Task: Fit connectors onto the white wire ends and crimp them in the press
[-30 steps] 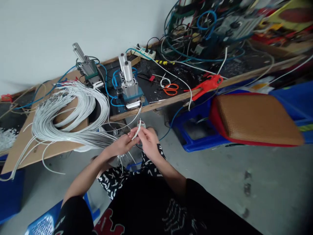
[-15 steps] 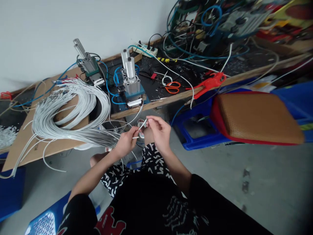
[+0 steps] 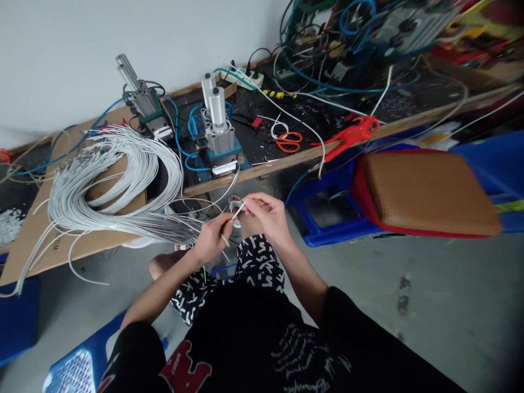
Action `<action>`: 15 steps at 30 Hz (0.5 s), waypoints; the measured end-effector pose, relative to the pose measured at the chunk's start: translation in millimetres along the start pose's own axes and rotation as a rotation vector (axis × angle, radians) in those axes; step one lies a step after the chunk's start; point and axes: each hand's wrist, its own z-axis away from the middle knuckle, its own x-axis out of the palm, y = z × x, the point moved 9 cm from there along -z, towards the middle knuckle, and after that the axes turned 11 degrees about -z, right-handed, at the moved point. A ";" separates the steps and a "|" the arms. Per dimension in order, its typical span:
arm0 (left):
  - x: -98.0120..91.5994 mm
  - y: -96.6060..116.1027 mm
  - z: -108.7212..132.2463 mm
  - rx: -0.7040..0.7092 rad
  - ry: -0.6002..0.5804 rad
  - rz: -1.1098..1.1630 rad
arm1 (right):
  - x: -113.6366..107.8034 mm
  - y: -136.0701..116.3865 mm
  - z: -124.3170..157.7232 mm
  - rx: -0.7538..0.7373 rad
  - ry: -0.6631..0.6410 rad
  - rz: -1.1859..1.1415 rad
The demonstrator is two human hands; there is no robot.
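Note:
My left hand [image 3: 212,240] is closed in a pinch on a thin white wire [image 3: 236,213] above my knees. My right hand [image 3: 264,214] pinches the same wire's end just to the right, fingers pressed together. A big coiled bundle of white wires [image 3: 110,188] lies on a cardboard sheet [image 3: 45,240] to the left, its strands running toward my left hand. A small pneumatic press [image 3: 219,139] stands on the bench edge right behind my hands.
A second pneumatic press [image 3: 141,103] stands further left. Orange scissors [image 3: 289,143], a red tool [image 3: 352,134] and tangled cables lie on the low bench [image 3: 286,164]. A padded stool [image 3: 426,191] and blue crates [image 3: 323,218] are at right.
Both hands have risen slightly toward the bench edge and moved a little apart along the wire; the view shifted a little.

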 end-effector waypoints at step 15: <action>31.5 -3.4 75.7 0.055 -0.340 0.029 | -7.7 87.6 137.5 0.209 0.288 -0.194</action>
